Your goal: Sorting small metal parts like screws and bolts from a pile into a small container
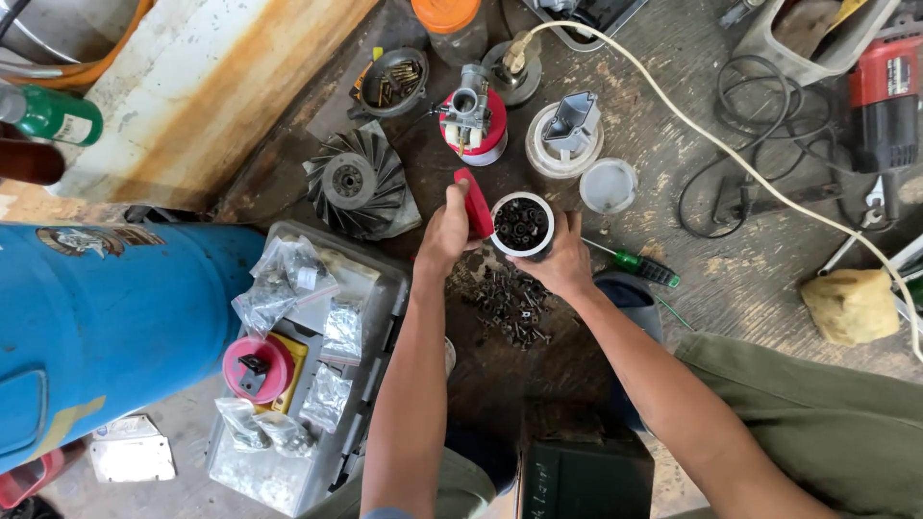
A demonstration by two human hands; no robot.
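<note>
Left hand: our left hand [448, 231] is clenched around a red lid [476, 204], tilted on edge just beside the jar's mouth, so the opening stays clear.
Right hand: our right hand [562, 261] wraps the side of a small white-rimmed jar [522, 225] and keeps it upright, which stops the contents from spilling.
Jar: it sits between both hands, above the dark counter [673, 183]; we see dark small metal parts inside it.
Loose parts: a heap of screws and bits [510, 306] lies on the counter just below the jar, near our wrists.
Behind the jar: a red tub with a metal carburettor [469, 113] on top, a white tub carrying a grey part [570, 130], and a clear round lid [609, 185] lying flat.
Left of us: a black finned wheel [354, 181], and an open grey case [317, 365] holding small plastic bags.
Right of us: a green-handled screwdriver [642, 266] lies near our right forearm; a white cable [731, 144] crosses the counter.
</note>
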